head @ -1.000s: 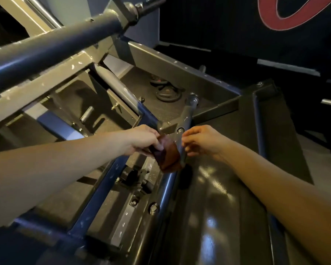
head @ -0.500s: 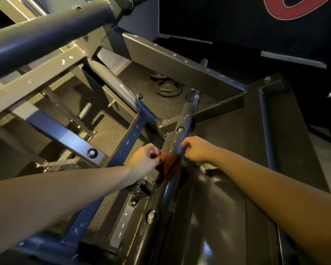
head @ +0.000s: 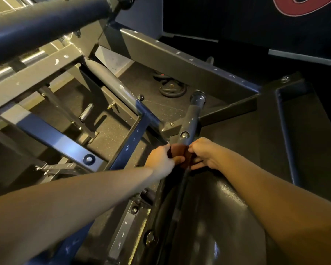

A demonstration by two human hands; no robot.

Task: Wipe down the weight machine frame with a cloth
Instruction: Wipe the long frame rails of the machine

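Reddish-brown cloth (head: pixel 180 154) sits just below the centre of the frame, wrapped around a grey bar (head: pixel 191 119) of the weight machine frame (head: pixel 172 60); the left hand (head: pixel 161 157) pinches its left edge with curled fingers; the right hand (head: pixel 203 153) grips its right edge the same way; a weight plate (head: pixel 172 88) lies on the floor above.

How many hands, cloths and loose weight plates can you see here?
Hands: 2, the left hand and the right hand, both gripping the cloth
Cloths: 1, the brown cloth around the grey bar
Weight plates: 1, the weight plate on the floor
Total: 4
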